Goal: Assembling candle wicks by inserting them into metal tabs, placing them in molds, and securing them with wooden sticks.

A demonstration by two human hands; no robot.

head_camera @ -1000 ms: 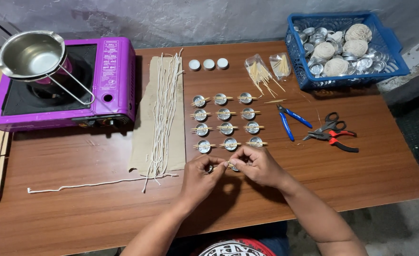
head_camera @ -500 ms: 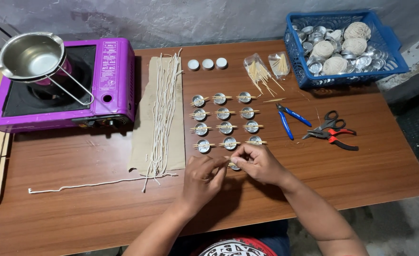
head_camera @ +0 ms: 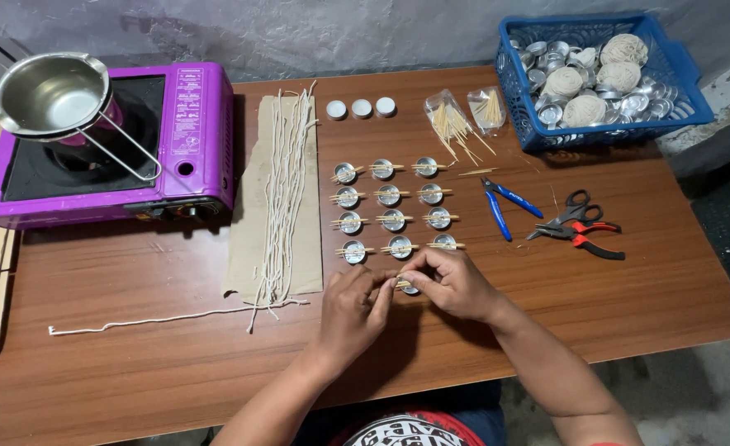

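Both hands meet at the front middle of the wooden table. My left hand and my right hand pinch a pair of thin wooden sticks laid across a small metal cup, which the fingers mostly hide. Just beyond the hands stands a grid of several metal cups, each with sticks across its rim holding a short wick.
A strip of brown paper carries several white wick cords. A purple stove with a steel pot sits far left. Blue pliers, scissors, red-handled cutters, stick bags, three white candles, a blue basket.
The left hand's fingers have closed back in against the right hand at the sticks over the cup. The view has shifted slightly.
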